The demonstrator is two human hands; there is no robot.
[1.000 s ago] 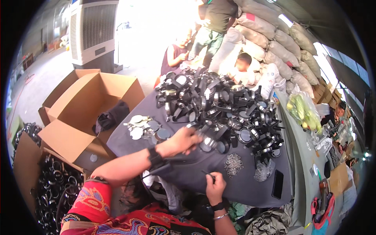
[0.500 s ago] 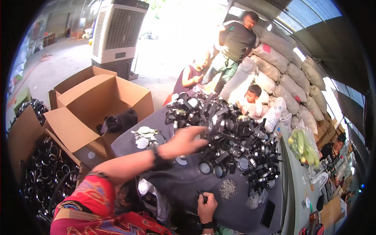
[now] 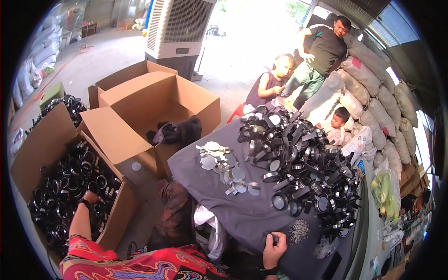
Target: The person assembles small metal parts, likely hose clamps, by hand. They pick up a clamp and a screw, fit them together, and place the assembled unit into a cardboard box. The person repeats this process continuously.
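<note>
At counter and box, much looks left to handle

Across the counter (image 3: 210, 196) spreads a deep heap of watches (image 3: 298, 167), far larger than the small cluster of discs (image 3: 238, 174) lying loose to its left. In the box (image 3: 119, 217) at the person's left, black rings (image 3: 70, 196) are piled thickly, and several look hollow. Judging by heap against cluster, the work seems well short of over, though what counts as finished cannot be told for sure.

The left arm reaches down and out to the side, its hand (image 3: 92, 197) sunk among the rings; the fingers are too hidden to tell whether that grip is apart or clamped on one. The right forearm comes in from the lower edge, and the right hand (image 3: 274, 251) is at the counter's near side, fingers curled, its grip clamped on a small dark piece (image 3: 272, 237). Just beside it lie silver bits (image 3: 299, 231), with a clear bag (image 3: 325, 248) farther right.
</note>
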